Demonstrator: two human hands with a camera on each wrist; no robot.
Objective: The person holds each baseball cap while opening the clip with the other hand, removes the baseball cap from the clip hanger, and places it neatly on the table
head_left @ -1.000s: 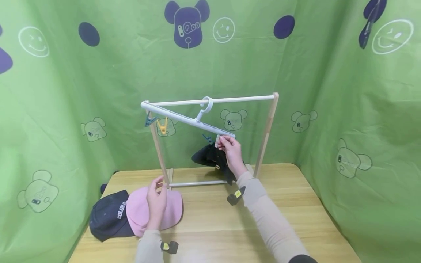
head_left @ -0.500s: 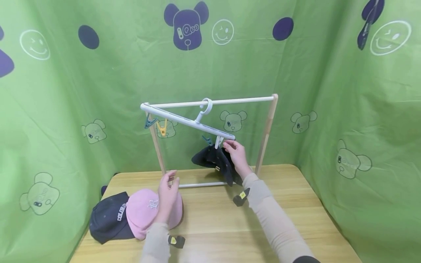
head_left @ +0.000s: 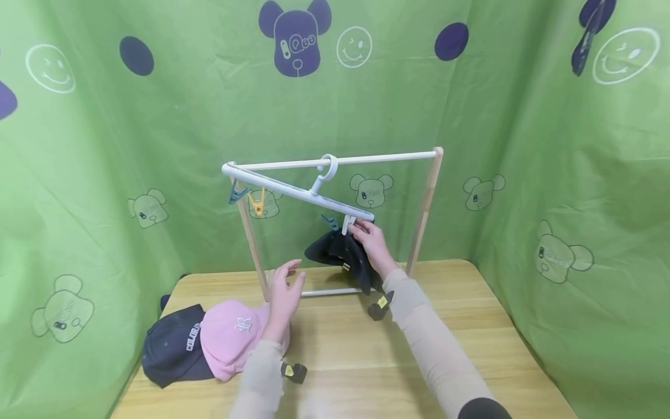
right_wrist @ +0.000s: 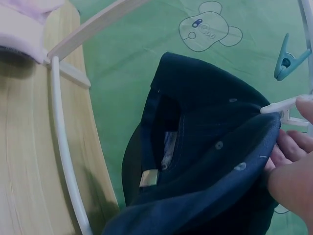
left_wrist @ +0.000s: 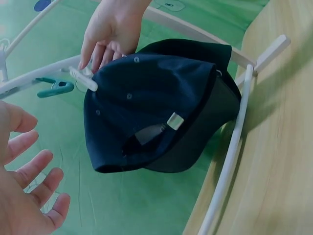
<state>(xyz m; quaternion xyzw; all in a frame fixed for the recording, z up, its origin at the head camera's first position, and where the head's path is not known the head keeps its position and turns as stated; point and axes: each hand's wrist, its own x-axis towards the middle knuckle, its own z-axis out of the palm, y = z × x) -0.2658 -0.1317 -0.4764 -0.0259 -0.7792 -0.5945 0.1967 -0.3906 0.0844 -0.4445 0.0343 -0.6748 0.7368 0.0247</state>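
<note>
A: Where is the dark cap (left_wrist: 146, 103)?
B: Under the lower end of the tilted white hanger (head_left: 282, 187). The white clip (left_wrist: 84, 78) bites the top of its crown, and the back strap with its small buckle shows.
A: And the hands?
B: The right hand (head_left: 373, 244) is up at that clip: 1 digit meets the clip, the others are bent in by the crown. I can't tell whether it pinches anything.
A: The left hand (head_left: 285, 294)?
B: In the air in front of the rack (head_left: 426, 198), fingers apart and loosely bent, free of any grip.
A: Other clips?
B: 3. A teal clip (left_wrist: 55, 88) beside the white clip, then a yellow clip (head_left: 257, 203) and a blue clip (head_left: 237, 193) near the hanger's raised end.
A: What lies on the counter (head_left: 492, 331)?
B: 2 more caps at the person's left: a pink cap (head_left: 230, 337) overlapping a navy cap (head_left: 170, 343). A green printed curtain (head_left: 392, 105) surrounds it all.
</note>
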